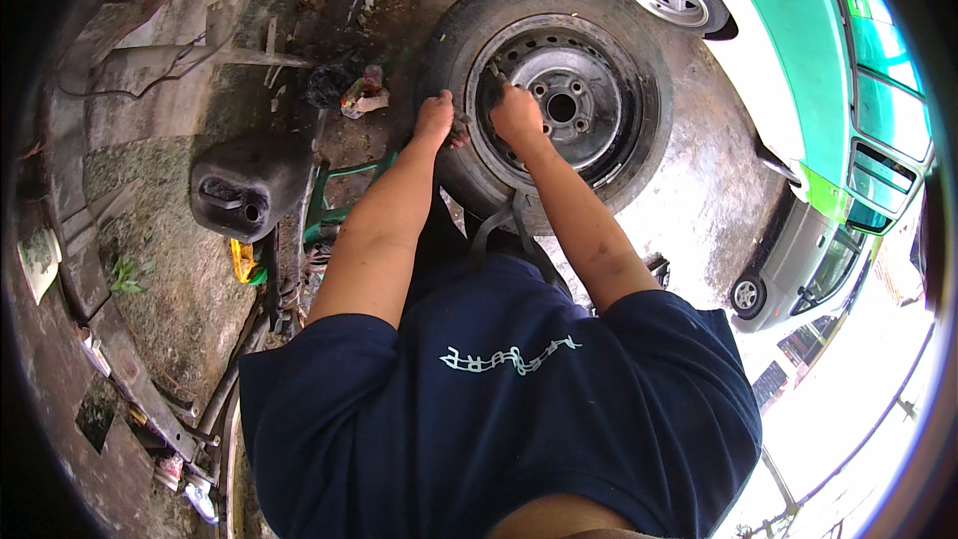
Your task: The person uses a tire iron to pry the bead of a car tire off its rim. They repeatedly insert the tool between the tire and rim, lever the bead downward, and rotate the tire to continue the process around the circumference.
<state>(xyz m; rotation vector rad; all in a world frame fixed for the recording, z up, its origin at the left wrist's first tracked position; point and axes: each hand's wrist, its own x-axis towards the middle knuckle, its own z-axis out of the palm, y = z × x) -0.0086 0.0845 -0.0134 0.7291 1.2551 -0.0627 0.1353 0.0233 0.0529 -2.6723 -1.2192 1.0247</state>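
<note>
A car wheel (559, 60) lies before me, its black tyre mounted on a dirty steel rim (589, 110) with a round centre hole and bolt holes around it. My right hand (516, 118) is closed over the left inner side of the rim. A short dark tip (495, 70) pokes out beyond its fingers; what it belongs to is hidden. Over the tyre's left sidewall is my left hand (436, 122), fingers curled and dirty, and I cannot make out what they hold. A dark strap-like loop (499, 220) hangs at the tyre's near edge.
Left of the wheel stand a black plastic tank (249, 188), a green metal frame (339, 185) and crumpled litter (364, 95). Metal beams (140, 399) line the far left. A green and white van (788, 50) and a grey car (798, 265) are parked to the right.
</note>
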